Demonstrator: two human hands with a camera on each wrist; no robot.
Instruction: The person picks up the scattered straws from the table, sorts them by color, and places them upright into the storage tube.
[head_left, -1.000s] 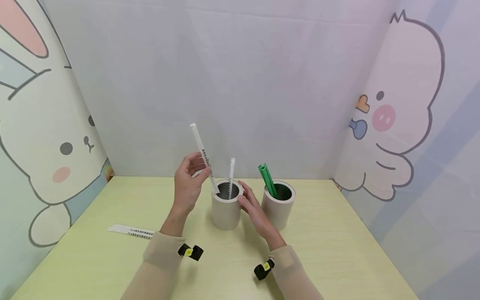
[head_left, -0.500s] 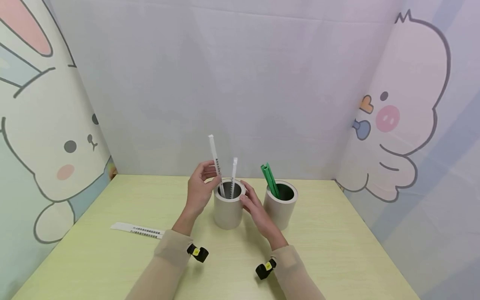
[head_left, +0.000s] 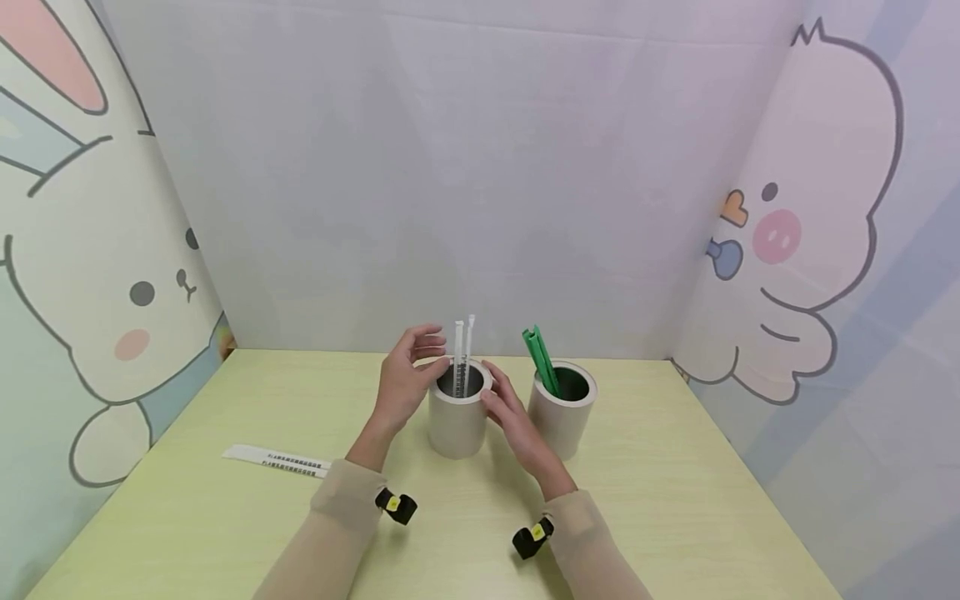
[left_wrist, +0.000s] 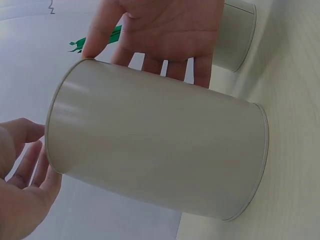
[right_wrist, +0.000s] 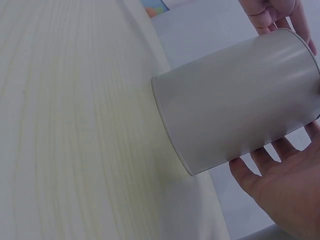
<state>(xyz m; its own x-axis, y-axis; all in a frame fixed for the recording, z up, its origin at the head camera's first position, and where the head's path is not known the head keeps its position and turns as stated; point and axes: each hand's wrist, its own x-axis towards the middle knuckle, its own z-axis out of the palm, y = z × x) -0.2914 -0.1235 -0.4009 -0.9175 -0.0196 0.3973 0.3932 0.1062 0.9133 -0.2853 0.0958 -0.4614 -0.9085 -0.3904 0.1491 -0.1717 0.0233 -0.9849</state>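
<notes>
Two white paper-wrapped straws with dark print stand in the left beige cylindrical cup, side by side and leaning slightly. My left hand is at the cup's left rim, fingers loosely bent and holding nothing; in the left wrist view its fingertips meet the rim. From the right, my right hand holds the cup, with the thumb near the rim and the fingers along the far side. In the right wrist view, several fingertips press on the cup wall. The straws' lower ends are hidden inside.
A second beige cup with several thin green sticks stands just right of my right hand. More wrapped straws lie on the pale wooden table, partly covered by my left sleeve. A pale cloth wall rises behind.
My left hand has moved right and lowered a wrapped straw into the left cup, then let it go beside the other. The right hand has stayed on the cup.
</notes>
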